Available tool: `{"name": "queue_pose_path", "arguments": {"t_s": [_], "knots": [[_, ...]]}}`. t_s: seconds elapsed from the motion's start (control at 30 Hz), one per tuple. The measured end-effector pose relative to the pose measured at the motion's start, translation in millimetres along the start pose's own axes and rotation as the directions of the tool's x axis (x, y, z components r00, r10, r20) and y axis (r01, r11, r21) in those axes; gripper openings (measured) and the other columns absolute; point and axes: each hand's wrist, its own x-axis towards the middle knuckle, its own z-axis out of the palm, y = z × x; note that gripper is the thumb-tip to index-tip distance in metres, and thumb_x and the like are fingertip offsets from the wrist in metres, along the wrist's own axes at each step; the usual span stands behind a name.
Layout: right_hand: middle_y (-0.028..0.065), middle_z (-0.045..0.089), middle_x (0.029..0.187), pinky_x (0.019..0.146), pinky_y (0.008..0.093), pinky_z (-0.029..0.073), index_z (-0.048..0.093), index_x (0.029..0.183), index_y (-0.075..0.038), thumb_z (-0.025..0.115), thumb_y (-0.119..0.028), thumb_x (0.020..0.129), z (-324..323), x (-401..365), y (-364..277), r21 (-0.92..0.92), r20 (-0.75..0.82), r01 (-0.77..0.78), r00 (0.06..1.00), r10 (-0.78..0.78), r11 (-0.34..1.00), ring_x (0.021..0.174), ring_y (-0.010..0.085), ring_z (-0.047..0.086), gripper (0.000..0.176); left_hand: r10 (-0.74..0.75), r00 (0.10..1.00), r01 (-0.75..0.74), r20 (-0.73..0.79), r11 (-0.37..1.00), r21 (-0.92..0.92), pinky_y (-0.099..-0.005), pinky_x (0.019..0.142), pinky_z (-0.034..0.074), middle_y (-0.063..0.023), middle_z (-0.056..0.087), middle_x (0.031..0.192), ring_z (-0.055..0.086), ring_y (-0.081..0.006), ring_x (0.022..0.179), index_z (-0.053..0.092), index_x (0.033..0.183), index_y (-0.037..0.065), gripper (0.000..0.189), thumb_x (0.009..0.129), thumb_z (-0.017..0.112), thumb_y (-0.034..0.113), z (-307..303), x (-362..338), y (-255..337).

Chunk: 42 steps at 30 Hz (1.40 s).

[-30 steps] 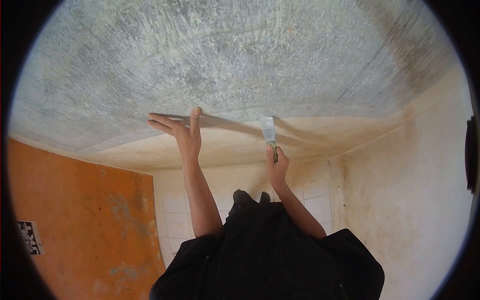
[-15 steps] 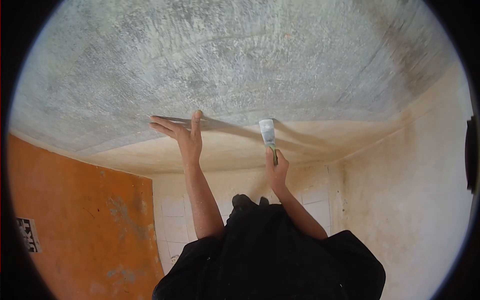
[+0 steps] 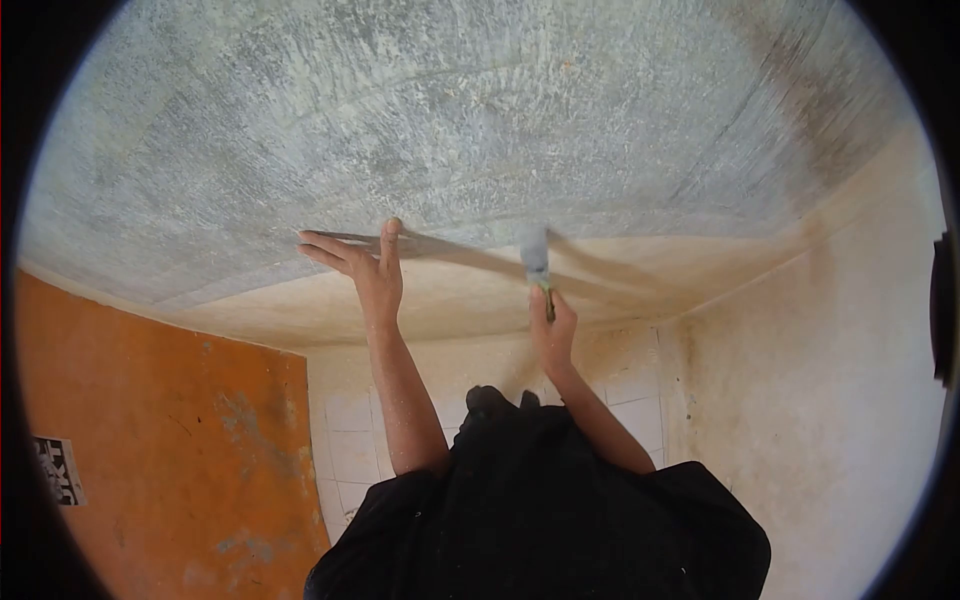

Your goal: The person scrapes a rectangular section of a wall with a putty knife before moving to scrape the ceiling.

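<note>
My right hand (image 3: 553, 328) is wrapped around the green handle of a scraper (image 3: 535, 258), a flat, wide-bladed tool. Its blade is slightly blurred and lies at the border between the rough grey part of the wall (image 3: 450, 130) and the yellowish painted band (image 3: 450, 290). To the left, my left hand (image 3: 376, 280) rests against the wall with thumb and fingers spread, holding nothing. Dark shadows from hand and tool run across the surface beside them.
An orange wall (image 3: 170, 420) with chipped grey patches and a black-and-white sticker (image 3: 60, 470) stands at left. A cream wall (image 3: 810, 380) closes off the right. White floor tiles (image 3: 352, 455) show below, partly behind my black shirt (image 3: 540, 510).
The scraper blade has shifted slightly up along the wall and blurs with motion. My right hand has risen a little with it; my left hand stays almost in place.
</note>
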Motion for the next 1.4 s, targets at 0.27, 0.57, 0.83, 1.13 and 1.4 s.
{"name": "queue_pose_path", "arguments": {"t_s": [0.27,0.57,0.83,1.13,1.4], "knots": [[0.0038,0.038,0.059,0.05,0.0295,0.032,0.059,0.082,0.001,0.065,-0.02,0.098,-2.0,-9.5,-6.9,-0.012,0.021,0.026,0.999,-0.026,1.0,0.057,0.0085,0.034,0.028,-0.001,1.0,0.001,-0.011,1.0,-0.029,-0.0603,0.118,0.003,-0.0377,-0.031,0.152,-0.024,-0.0526,0.144,-0.023,0.151,-0.004,0.128,0.088,0.072,0.053,-1.0,-0.9,6.2],[0.0047,0.04,0.059,0.05,0.0299,0.032,0.059,0.083,0.002,0.065,-0.019,0.098,5.0,-2.1,-11.4,-0.011,0.02,0.027,0.999,-0.027,1.0,0.057,0.0093,0.034,0.027,-0.018,1.0,0.018,-0.004,0.999,-0.027,-0.0607,0.118,0.004,-0.0377,-0.031,0.152,-0.025,-0.0522,0.144,-0.023,0.151,-0.005,0.129,0.087,0.072,0.056,-1.6,1.1,6.8],[0.0028,0.039,0.06,0.05,0.0298,0.031,0.061,0.083,0.001,0.065,-0.02,0.098,8.8,-8.1,-5.4,0.0,0.021,0.006,1.0,-0.006,1.0,0.057,0.0081,0.033,0.027,-0.025,1.0,0.025,0.009,1.0,-0.004,-0.0607,0.119,0.003,-0.0374,-0.031,0.152,-0.025,-0.0513,0.145,-0.024,0.151,-0.004,0.13,0.087,0.072,0.056,-1.9,1.2,4.7],[0.0024,0.037,0.059,0.05,0.03,0.03,0.055,0.078,0.001,0.064,-0.022,0.099,10.8,-6.2,-8.5,0.011,0.056,-0.02,0.998,0.02,1.0,0.058,0.0082,0.033,0.033,-0.014,1.0,0.013,0.022,1.0,0.025,-0.0607,0.118,0.004,-0.0384,-0.031,0.151,-0.024,-0.0524,0.144,-0.024,0.15,-0.005,0.129,0.088,0.069,0.058,-2.2,0.9,3.2],[0.0015,0.038,0.059,0.049,0.0295,0.031,0.057,0.08,0.0,0.064,-0.023,0.099,11.5,-7.5,-9.0,0.017,0.06,0.001,0.998,-0.002,1.0,0.056,0.007,0.035,0.031,0.034,0.999,-0.033,-0.035,0.999,0.026,-0.0632,0.117,0.007,-0.0372,-0.028,0.153,-0.019,-0.053,0.146,-0.019,0.152,-0.005,0.12,0.092,0.064,0.057,-2.1,0.9,1.6]]}}
